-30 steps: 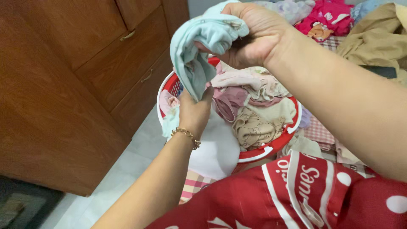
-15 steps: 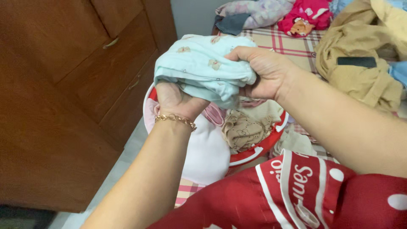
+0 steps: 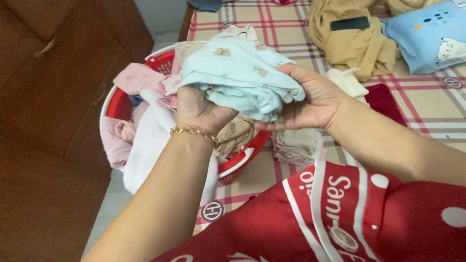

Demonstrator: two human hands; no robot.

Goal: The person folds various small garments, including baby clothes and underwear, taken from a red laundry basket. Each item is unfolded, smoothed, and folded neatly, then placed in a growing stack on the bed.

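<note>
Head view is showing 2 bare hands working a pale mint baby garment (image 3: 242,73) with small bear prints, bunched up in the air just above the right edge of a red laundry basket (image 3: 162,60). The left hand (image 3: 199,109), wearing a gold chain bracelet (image 3: 194,131) at the wrist, is gripping the garment's lower left part, its fingers curled up into the cloth and mostly hidden by it. The right hand (image 3: 313,97) is clasping the garment's right side, thumb lying on top and fingers wrapping underneath. The basket is sitting at the edge of a checked bedsheet (image 3: 427,106) and is holding pink, white and beige clothes, with a white piece (image 3: 145,140) hanging over its near rim. Just beside the basket, under the right hand, a small folded beige stack (image 3: 296,145) is resting on the sheet. Farther back, a tan garment (image 3: 349,43) and a light blue printed cushion (image 3: 427,34) are lying well apart from the hands. A dark wooden cabinet (image 3: 53,121) is standing to the left.
</note>
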